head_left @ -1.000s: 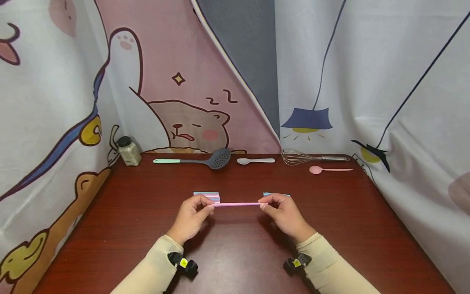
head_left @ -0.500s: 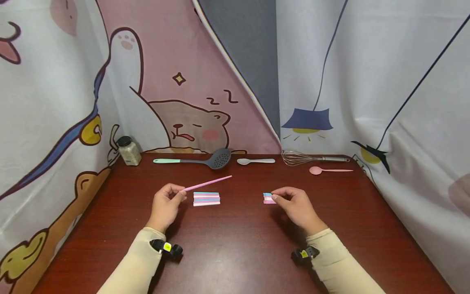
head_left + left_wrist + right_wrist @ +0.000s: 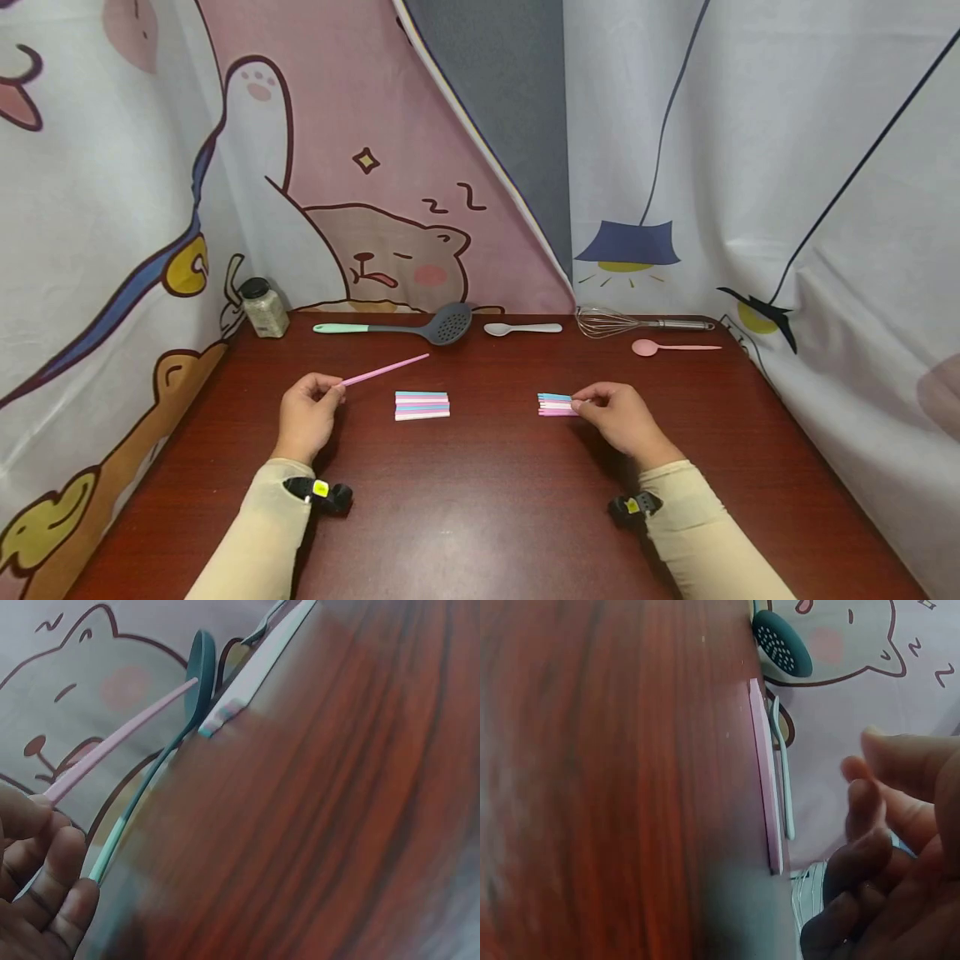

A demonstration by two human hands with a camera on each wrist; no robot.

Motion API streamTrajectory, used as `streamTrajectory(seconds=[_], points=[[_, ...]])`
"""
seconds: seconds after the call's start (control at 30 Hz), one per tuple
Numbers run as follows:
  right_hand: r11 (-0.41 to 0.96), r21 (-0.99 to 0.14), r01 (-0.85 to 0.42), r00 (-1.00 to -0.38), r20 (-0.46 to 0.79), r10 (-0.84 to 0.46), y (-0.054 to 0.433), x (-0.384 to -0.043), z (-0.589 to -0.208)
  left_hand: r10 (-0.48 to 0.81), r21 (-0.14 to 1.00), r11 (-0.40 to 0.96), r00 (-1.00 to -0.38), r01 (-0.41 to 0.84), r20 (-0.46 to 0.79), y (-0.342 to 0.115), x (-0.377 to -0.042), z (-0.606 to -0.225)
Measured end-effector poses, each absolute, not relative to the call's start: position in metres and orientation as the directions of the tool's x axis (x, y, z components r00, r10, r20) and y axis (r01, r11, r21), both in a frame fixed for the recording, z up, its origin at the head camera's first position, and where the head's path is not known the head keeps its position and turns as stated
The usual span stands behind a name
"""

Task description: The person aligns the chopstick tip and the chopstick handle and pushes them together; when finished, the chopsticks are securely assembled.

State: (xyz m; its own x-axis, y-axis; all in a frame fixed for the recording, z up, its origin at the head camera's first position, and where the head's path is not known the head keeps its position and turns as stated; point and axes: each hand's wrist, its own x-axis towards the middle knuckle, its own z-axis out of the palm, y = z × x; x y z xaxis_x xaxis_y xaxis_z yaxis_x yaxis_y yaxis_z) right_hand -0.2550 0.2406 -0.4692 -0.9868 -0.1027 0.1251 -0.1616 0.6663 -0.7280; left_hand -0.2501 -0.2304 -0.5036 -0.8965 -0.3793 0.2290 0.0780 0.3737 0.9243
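One pink stick (image 3: 386,369) juts rightward from the pinching left hand (image 3: 306,417)

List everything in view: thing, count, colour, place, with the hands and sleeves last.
Table: 1, reddish-brown, lower picture
Printed cloth: count unclear, mainly pink, white and grey, behind table
Jar: 1, black lid, far left corner
Slotted spoon: 1, grey with mint handle, back edge, left of centre
White spoon: 1, white, back edge, middle
Whisk: 1, silver, back edge, right
Pink spoon: 1, pink, before whisk
Left row of sticks: several, pink, blue, white, mid-table
Right row of sticks: several, same colours, mid-table
Held stick: 1, pink, left
Left hand: 1, bare, pinching held stick
Right hand: 1, bare, near right row
Sleeves: 2, cream, on both arms
Wrist cameras: 2, black, at wrists
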Motion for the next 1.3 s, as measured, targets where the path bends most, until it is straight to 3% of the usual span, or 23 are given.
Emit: streamTrajectory(seconds=[0.3, 0.97, 1.17, 1.3], points=[[0.702, -0.708, -0.077, -0.994, -0.002, -0.111, 0.249, -0.257, -0.474, -0.382, 0.862, 0.506, -0.887, 0.032, 0.258, -0.244, -0.251, -0.504], [0.667, -0.744, -0.029, -0.989, -0.075, -0.127, 0.251, -0.256, -0.476, -0.385, 0.648, 0.714, -0.922, -0.266, 0.046, -0.252, -0.243, -0.497], [0.663, -0.748, -0.028, -0.988, -0.08, -0.133, 0.252, -0.256, -0.476, -0.395, 0.634, 0.719, -0.918, -0.284, 0.035, -0.251, -0.242, -0.496], [0.661, -0.749, -0.032, -0.987, -0.079, -0.137, 0.251, -0.256, -0.476, -0.347, 0.652, 0.731, -0.933, -0.203, 0.097, -0.248, -0.242, -0.496]])
